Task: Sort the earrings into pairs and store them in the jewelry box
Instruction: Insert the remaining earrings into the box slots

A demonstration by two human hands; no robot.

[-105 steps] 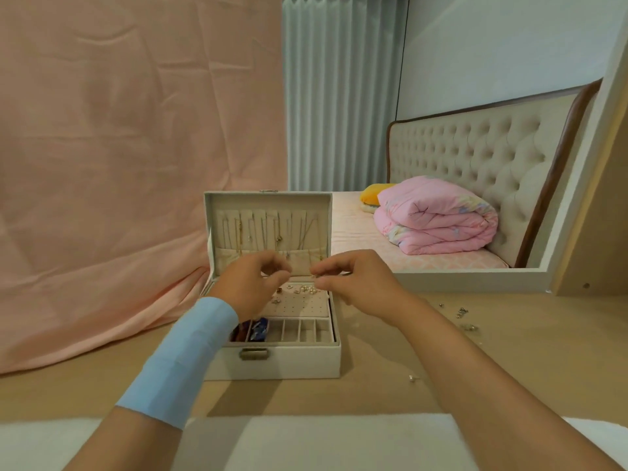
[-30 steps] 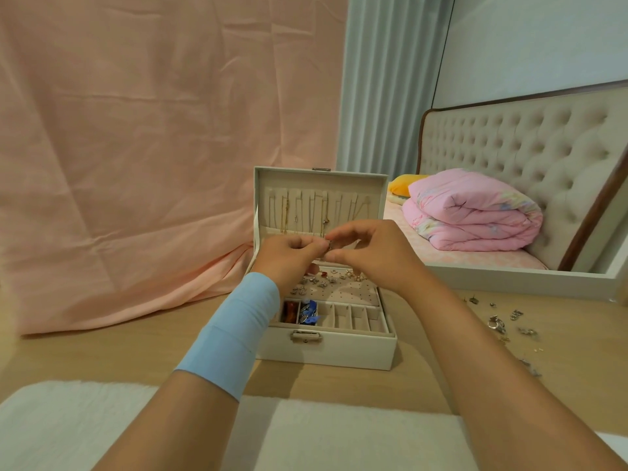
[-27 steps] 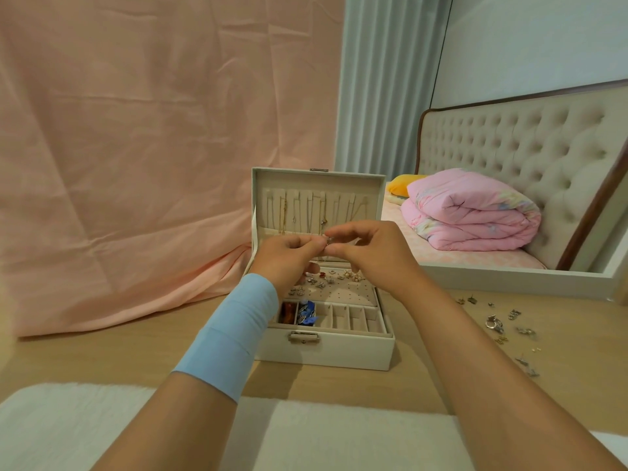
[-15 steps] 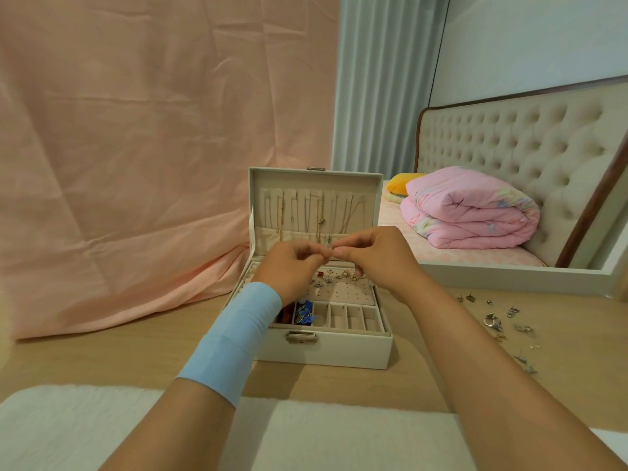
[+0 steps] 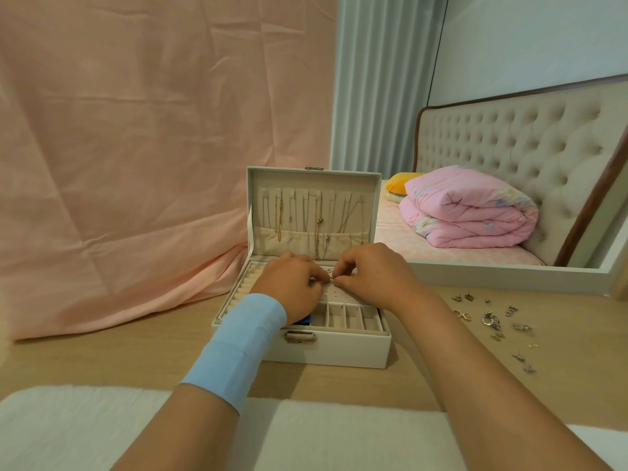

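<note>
Loose earrings (image 5: pixel 492 322) right of jewelry box (image 5: pixel 334 345)

A folded pink duvet (image 5: pixel 469 209) lies beside a tufted headboard (image 5: pixel 520 137).

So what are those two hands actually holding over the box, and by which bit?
A tiny earring, pinched between the fingertips of the left hand and right hand above the jewelry box tray. It is too small to tell which part.

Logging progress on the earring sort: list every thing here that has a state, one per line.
jewelry box: lid open, upright
clasp: unlatched
necklaces: hanging inside the lid
left hand: fingertips pinched over the tray
right hand: pinched, meeting the left
small earring: held between both hands
loose earrings: scattered on the table, unsorted
quilt: folded
</note>
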